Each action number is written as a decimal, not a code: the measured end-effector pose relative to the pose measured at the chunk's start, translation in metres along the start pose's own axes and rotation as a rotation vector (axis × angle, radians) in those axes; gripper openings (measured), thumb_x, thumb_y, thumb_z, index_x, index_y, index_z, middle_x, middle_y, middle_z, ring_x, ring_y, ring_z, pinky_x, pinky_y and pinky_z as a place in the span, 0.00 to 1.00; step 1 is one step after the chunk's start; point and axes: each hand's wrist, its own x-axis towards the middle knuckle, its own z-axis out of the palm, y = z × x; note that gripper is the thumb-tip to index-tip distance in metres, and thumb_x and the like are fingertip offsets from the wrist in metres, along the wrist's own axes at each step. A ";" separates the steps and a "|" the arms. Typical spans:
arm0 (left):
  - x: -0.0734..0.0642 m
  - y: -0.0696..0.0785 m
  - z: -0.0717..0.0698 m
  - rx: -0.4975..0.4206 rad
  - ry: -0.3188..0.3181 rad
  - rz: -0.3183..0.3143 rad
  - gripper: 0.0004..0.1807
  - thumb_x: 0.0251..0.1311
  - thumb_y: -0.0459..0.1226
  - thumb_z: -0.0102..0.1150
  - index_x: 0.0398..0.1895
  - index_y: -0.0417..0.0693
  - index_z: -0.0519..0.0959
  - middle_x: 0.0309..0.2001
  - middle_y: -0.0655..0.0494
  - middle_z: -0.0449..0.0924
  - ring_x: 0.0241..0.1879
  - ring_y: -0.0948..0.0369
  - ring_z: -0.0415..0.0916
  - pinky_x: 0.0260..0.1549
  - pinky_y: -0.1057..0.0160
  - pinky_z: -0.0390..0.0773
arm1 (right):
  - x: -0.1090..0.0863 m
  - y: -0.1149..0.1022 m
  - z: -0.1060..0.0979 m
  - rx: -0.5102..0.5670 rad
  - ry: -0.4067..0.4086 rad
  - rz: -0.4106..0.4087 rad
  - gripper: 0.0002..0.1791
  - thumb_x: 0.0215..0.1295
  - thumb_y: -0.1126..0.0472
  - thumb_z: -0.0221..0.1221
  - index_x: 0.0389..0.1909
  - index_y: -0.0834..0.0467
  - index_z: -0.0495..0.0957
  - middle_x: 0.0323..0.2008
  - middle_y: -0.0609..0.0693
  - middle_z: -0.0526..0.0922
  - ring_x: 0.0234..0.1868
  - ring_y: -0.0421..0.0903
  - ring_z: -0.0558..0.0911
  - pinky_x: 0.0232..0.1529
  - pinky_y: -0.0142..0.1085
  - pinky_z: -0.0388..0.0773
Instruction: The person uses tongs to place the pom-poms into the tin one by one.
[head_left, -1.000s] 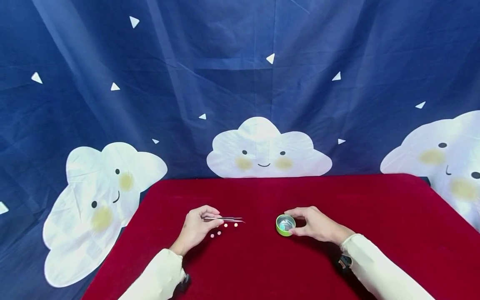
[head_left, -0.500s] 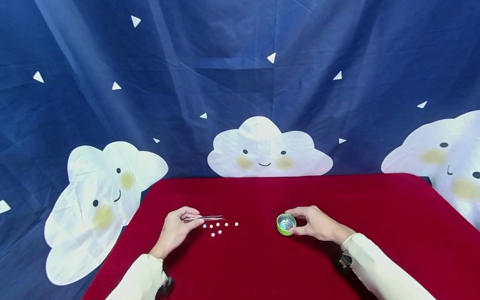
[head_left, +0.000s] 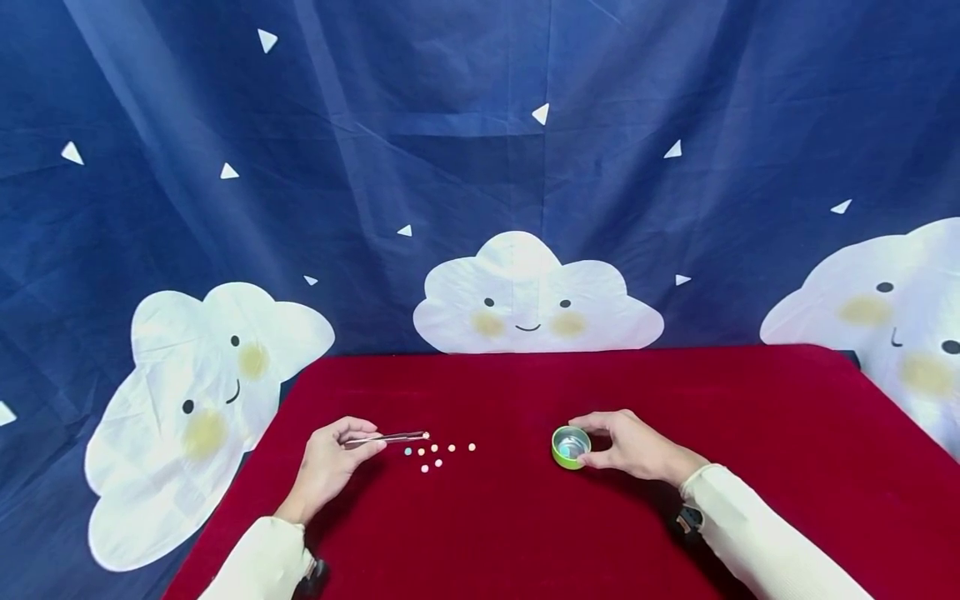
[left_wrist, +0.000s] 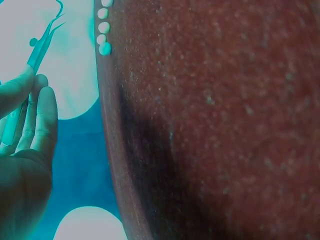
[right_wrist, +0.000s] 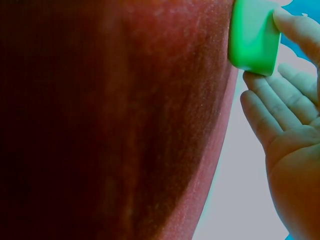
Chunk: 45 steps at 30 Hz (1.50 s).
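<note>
My left hand (head_left: 326, 462) pinches a pair of metal tweezers (head_left: 386, 437) between thumb and fingers, held level with the tips pointing right. A small pale round piece (head_left: 426, 435) shows right at the tips. In the left wrist view, the tweezers (left_wrist: 42, 47) have slim, curved tips that stand apart. Just below them on the cloth lie several small round pieces, among them a blue one (head_left: 408, 452), a pale yellow one (head_left: 452, 448) and a pink one (head_left: 425, 468). My right hand (head_left: 630, 448) grips a small round green tin (head_left: 568, 462) by its side; something light blue lies inside.
A dark red cloth (head_left: 510, 533) covers the table. Behind its far edge hangs a blue curtain (head_left: 465, 167) printed with white clouds and triangles. Long cream sleeves (head_left: 757, 533) and dark wrist devices are on both arms.
My left hand has moved left with the tweezers, uncovering more of the small round pieces on the cloth. The right hand and the green tin have stayed in place.
</note>
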 end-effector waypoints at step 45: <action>-0.007 -0.022 -0.020 0.069 0.035 -0.024 0.18 0.50 0.31 0.76 0.44 0.34 0.82 0.38 0.44 0.87 0.32 0.71 0.82 0.34 0.77 0.78 | 0.000 -0.001 0.000 -0.014 0.004 -0.001 0.28 0.57 0.59 0.72 0.58 0.65 0.79 0.49 0.52 0.85 0.51 0.48 0.83 0.54 0.45 0.79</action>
